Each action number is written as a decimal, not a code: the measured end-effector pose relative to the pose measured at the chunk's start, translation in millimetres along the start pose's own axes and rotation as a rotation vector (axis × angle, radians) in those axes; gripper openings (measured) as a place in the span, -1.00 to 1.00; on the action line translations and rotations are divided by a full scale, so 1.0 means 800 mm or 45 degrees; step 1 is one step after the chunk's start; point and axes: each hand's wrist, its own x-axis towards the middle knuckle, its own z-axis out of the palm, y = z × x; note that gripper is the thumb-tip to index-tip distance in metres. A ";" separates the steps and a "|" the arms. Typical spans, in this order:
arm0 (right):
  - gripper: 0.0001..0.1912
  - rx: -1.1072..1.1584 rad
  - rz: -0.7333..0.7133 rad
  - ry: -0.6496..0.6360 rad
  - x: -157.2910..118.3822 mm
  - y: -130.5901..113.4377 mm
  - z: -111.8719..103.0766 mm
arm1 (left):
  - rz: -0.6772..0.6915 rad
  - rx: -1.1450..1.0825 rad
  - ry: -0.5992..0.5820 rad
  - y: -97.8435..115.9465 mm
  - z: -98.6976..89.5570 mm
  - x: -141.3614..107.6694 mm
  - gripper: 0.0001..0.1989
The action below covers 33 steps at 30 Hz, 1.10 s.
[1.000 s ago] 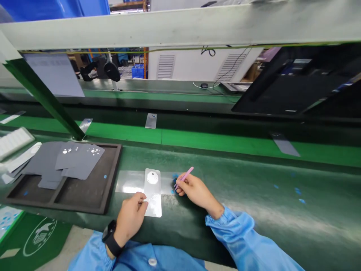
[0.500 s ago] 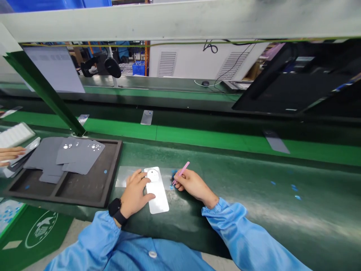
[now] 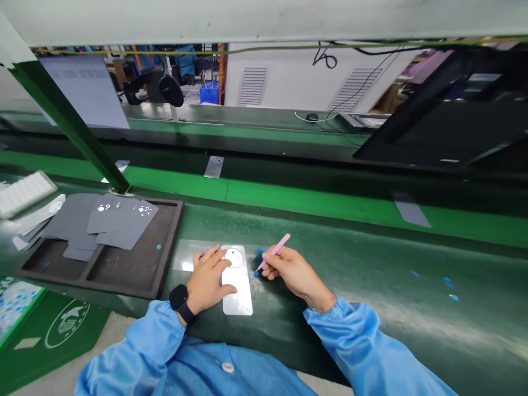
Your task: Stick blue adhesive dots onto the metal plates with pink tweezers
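A white phone back panel (image 3: 238,291) with a round camera area at its top lies on the green bench. My left hand (image 3: 209,279) rests with spread fingers and thumb over the panel's left side, palm down. In my right hand (image 3: 291,270), a pair of pink tweezers (image 3: 280,243) is pinched between thumb and fingers. Their tip points down at a small blue dot (image 3: 256,273) just right of the panel; whether they grip it I cannot tell. Beneath the panel and both hands runs a clear film strip (image 3: 184,256).
Left of me, a dark divided tray (image 3: 119,273) bears several grey panels (image 3: 124,231). White panels (image 3: 43,213) lie beside it. Beyond the bench, a green belt (image 3: 268,198) carries several panels. Loose blue dots (image 3: 447,282) lie to the right. A green post (image 3: 78,129) stands behind the tray.
The view has shifted slightly. The panel under my left hand has turned a little straighter. Another person's hand at the far left has gone out of view. The tweezers' tip stays near the blue dot.
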 end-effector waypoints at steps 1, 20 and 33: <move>-0.63 -0.002 -0.022 0.014 0.001 -0.003 0.006 | -0.004 0.009 0.012 0.000 0.000 0.002 -0.53; -0.83 0.003 0.136 0.205 0.026 -0.002 0.041 | 0.098 -0.002 0.042 -0.002 0.008 0.009 -0.57; -0.80 -0.070 0.157 0.218 0.024 -0.010 0.044 | 0.089 0.031 0.014 0.001 0.004 0.008 -0.65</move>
